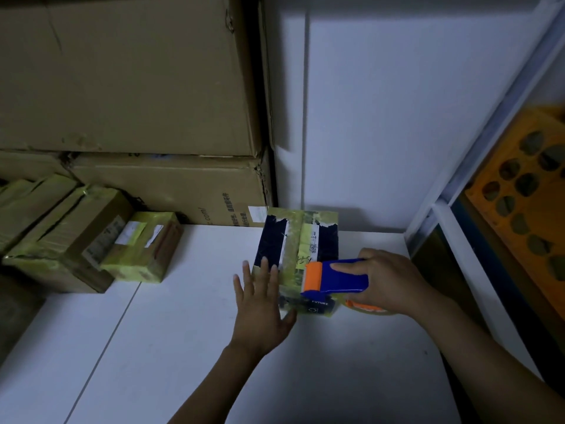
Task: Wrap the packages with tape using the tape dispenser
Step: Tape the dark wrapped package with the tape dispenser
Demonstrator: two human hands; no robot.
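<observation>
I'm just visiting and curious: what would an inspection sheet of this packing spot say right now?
Surface: white table.
Job's things: dark package partly covered in yellowish tape; blue and orange tape dispenser on its near right part; wrapped packages piled at the left.
Clutter: big cardboard boxes stacked at the back left.
Hands: left hand flat on the package, fingers straight; right hand grips the tape dispenser.
Cables: nothing seen.
Surroundings: white wall; shelf at the right.

one wide-angle camera, worn on the head, looks forward and down over a white table (153, 347), left hand (263, 307) and right hand (394, 286) close below, cardboard boxes (128, 75) far left, shelving (495, 123) right.
</observation>
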